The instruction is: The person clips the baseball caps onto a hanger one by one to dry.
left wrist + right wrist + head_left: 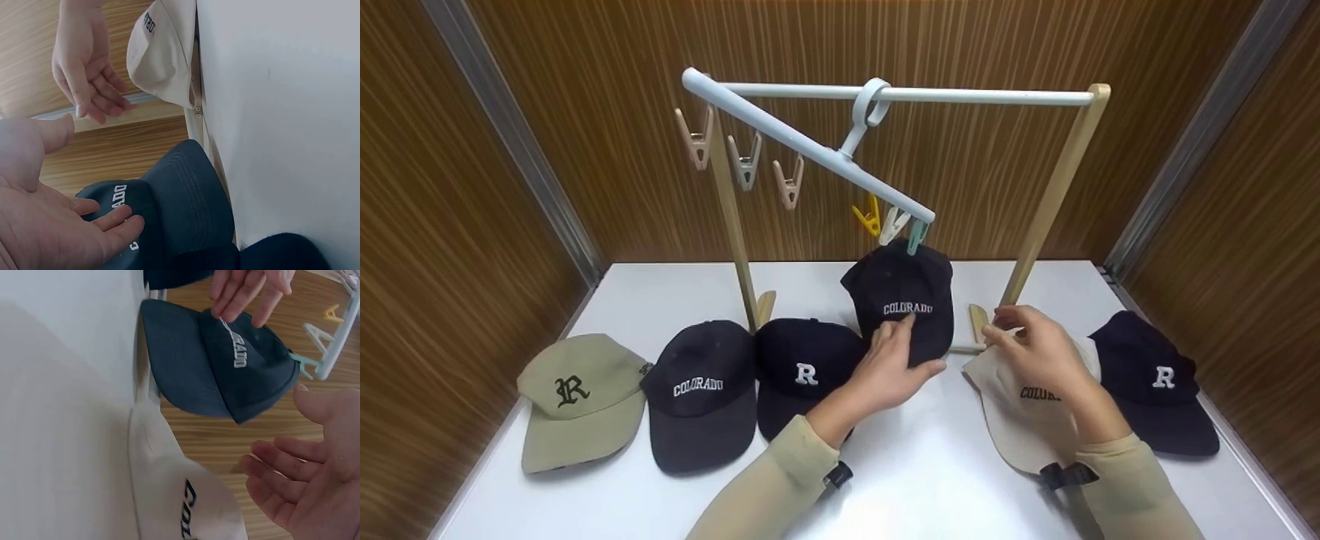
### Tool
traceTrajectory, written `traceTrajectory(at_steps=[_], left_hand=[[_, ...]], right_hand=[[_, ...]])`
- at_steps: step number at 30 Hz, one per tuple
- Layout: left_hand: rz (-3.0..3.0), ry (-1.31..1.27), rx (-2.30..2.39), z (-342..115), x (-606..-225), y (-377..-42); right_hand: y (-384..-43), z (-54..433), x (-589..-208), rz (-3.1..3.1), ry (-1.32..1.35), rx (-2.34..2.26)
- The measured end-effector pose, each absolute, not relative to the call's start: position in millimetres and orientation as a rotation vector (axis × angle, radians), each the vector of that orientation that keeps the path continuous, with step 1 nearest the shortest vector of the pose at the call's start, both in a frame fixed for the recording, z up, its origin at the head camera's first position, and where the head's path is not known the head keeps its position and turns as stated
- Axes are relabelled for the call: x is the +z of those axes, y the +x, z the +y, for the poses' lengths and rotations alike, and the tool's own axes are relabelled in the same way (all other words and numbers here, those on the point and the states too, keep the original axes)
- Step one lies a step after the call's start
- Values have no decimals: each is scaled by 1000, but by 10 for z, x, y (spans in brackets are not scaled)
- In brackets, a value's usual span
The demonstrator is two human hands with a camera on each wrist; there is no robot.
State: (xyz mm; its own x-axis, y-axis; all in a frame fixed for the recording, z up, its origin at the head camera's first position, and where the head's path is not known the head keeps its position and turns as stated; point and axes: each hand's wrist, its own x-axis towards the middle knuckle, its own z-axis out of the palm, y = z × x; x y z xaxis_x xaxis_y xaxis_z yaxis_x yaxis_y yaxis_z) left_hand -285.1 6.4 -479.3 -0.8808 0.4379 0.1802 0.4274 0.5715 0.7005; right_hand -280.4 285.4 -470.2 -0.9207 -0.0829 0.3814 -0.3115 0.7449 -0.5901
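A black cap lettered COLORADO (896,274) hangs by a green clip (916,237) from the low right end of a tilted white hanger (810,146). In front of this cap is my left hand (889,371), its fingers loosely extended near the lettering; whether they touch the fabric I cannot tell. Above a cream COLORADO cap (1009,420) on the right, my right hand (1039,352) hovers with relaxed fingers and nothing in its grasp. The right wrist view shows both the hanging cap (180,354) and the cream cap (163,478).
Several clips, including a yellow one (868,216), dangle from the hanger, which hooks over a white rod (982,96) on a wooden stand (1057,187). An olive cap (585,405), a black COLORADO cap (701,427) and navy R caps (802,345) lie on the white table (915,465).
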Motion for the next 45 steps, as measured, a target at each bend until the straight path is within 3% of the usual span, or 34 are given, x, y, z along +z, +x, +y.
traceTrajectory(at_steps=[24,45], left_hand=[[2689,801,1168,620,-4795,-2820],[2724,816,1117,814,-4979,-2927]], right_hand=[[-2773,3347,-4574,-2756,144,800],[-2832,3617,-4631,-2918,-2,726]])
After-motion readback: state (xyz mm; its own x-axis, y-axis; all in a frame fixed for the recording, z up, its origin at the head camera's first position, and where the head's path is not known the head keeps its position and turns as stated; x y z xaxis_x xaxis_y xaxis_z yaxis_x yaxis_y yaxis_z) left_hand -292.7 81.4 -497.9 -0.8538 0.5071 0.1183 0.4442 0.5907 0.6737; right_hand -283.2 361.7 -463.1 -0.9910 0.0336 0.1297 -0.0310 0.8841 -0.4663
